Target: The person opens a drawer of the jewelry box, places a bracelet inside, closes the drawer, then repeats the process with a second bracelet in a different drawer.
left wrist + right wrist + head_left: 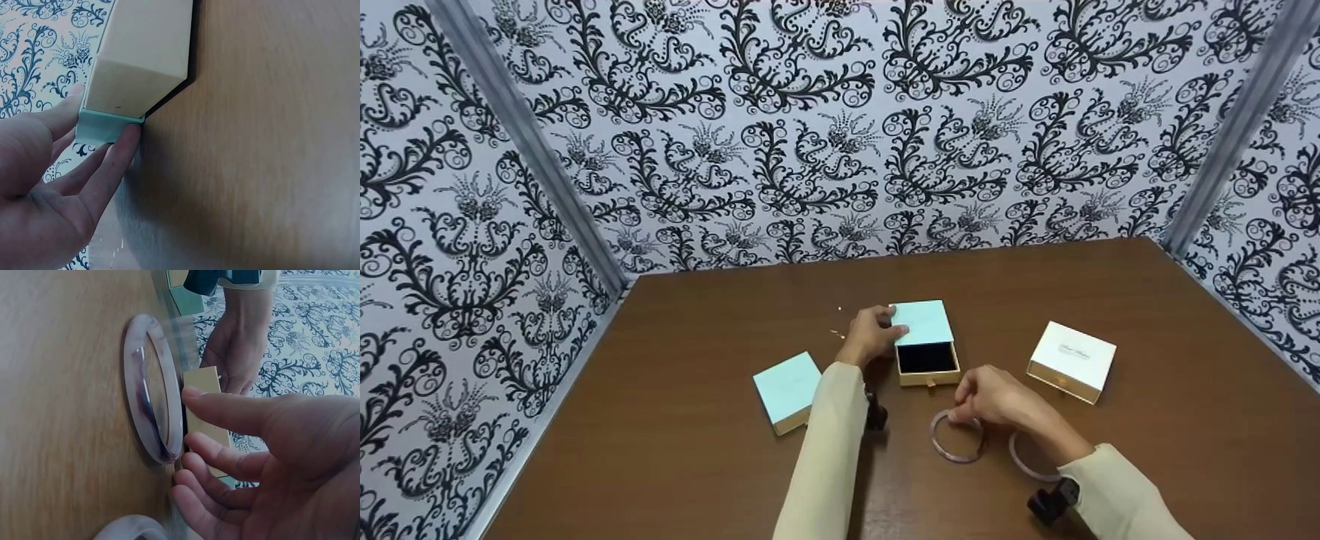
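Note:
In the head view my left hand (871, 335) grips the left side of a mint-topped drawer box (922, 321), thumb on its lid. The box's drawer is pulled out toward me, showing a black lining. The left wrist view shows the fingers (112, 160) against its mint edge. Over the upper edge of a pale, purple-streaked bangle (958, 459) is my right hand (994, 394). In the right wrist view its thumb and loosely bent fingers sit beside the bangle (134, 377), with nothing visibly pinched. A second bangle (1027, 469) lies partly hidden under the right forearm.
Another mint-topped box (789, 390) rests left of the left forearm, and a white-topped box (1072, 356) stands at the right. Small bits of jewellery (838, 333) lie on the brown table (720, 315) beyond the left hand. Patterned walls surround the table.

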Demonstrator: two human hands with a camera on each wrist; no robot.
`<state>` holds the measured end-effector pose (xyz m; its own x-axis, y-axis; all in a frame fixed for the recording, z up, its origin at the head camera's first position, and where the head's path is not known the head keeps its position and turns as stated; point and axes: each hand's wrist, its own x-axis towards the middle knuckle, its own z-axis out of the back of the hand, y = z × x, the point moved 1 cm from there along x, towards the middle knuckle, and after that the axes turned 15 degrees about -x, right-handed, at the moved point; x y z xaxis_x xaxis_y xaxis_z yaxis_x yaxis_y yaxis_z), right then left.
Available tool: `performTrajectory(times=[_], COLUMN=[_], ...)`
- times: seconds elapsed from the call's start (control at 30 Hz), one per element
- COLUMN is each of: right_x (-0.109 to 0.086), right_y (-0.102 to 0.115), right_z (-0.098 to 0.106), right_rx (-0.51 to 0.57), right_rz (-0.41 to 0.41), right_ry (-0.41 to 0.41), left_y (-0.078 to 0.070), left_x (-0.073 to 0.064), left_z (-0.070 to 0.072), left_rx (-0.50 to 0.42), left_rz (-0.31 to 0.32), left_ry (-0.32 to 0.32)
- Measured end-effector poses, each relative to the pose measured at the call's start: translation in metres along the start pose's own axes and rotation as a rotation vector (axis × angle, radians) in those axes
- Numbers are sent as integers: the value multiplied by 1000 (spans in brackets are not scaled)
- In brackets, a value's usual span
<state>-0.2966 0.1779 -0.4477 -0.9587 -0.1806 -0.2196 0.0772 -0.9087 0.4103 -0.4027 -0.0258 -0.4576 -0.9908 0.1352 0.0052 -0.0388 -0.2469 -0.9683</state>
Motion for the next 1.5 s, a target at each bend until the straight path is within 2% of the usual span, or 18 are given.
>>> performTrajectory(times=[0.23,0.53,0.8,1.03,1.5], right_x=[-2,-1,1,3,7], right_y=[-1,-1,-2,-7,-12], right_z=[-3,-3,-1,0,8], right_rx=[-94,-106,-57,-21,61], right_rz=[2,2,55,99,56], right_ry=[-31,-67,-76,-73,-89], left_y=[0,-1,-1,0,-1], left_x=[-1,1,1,2,0], left_z=[-1,-1,0,0,0], left_rx=[-12,-3,-23,2,-41], left_rz=[31,33,46,10,28], left_ry=[1,3,6,0,-5])
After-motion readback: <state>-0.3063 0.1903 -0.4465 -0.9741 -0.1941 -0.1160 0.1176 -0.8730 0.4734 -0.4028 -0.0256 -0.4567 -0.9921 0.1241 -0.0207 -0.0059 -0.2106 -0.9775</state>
